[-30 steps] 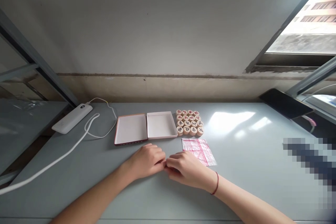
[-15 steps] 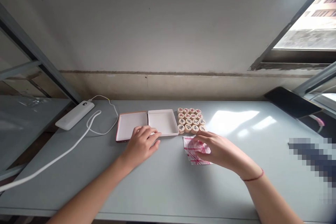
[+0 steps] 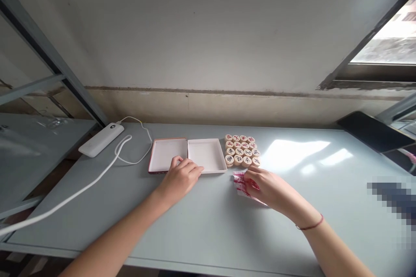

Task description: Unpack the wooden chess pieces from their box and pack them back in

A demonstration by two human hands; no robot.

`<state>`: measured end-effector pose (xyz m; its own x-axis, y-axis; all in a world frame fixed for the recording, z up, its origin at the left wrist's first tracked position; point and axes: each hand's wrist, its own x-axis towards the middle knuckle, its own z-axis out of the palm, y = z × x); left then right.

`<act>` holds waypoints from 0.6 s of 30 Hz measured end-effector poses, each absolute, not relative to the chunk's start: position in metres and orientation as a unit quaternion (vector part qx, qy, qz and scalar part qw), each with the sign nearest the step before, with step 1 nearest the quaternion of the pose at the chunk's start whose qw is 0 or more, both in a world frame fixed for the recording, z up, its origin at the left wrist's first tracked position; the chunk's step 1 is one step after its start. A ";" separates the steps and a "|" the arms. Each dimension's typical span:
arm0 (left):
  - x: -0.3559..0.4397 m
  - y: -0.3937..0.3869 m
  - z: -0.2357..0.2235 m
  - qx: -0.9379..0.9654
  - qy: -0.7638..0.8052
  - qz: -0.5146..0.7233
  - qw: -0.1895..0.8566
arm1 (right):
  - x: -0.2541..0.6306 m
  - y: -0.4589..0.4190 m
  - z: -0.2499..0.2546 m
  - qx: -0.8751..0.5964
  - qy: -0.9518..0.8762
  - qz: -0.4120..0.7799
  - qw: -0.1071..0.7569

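Observation:
My left hand (image 3: 181, 177) rests its fingers on the near edges of a white-lined box lid (image 3: 167, 155) and a white cardboard box tray (image 3: 207, 155), which lie open side by side. My right hand (image 3: 263, 186) grips a pink-lined paper xiangqi board (image 3: 239, 183), now folded or bunched, with much of the sheet hidden under the fingers. Just behind that hand stand wooden xiangqi pieces (image 3: 242, 150) in neat rows, close to the fingertips but apart from them.
A white power bank (image 3: 101, 140) with thin and thick white cables lies at the table's left. A black tablet or phone (image 3: 373, 132) sits at the back right. The grey table (image 3: 312, 225) meets a wall behind, with a window at upper right.
The paper sheet has gone from spread out to folded and narrower under my right hand. My left hand stays at the box, and the view has shifted slightly.

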<state>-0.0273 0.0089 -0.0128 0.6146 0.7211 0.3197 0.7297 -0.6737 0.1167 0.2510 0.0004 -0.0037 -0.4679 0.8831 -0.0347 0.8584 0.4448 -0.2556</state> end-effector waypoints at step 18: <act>-0.038 -0.006 0.008 -0.949 -0.276 -0.133 -0.077 | 0.161 0.015 0.024 -0.436 -0.895 0.073 0.063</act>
<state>-0.0384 -0.0057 0.0082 0.8124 0.5444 0.2090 0.5034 -0.8356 0.2201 0.1611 0.0146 0.0237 -0.6118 0.7894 0.0500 0.7709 0.6092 -0.1859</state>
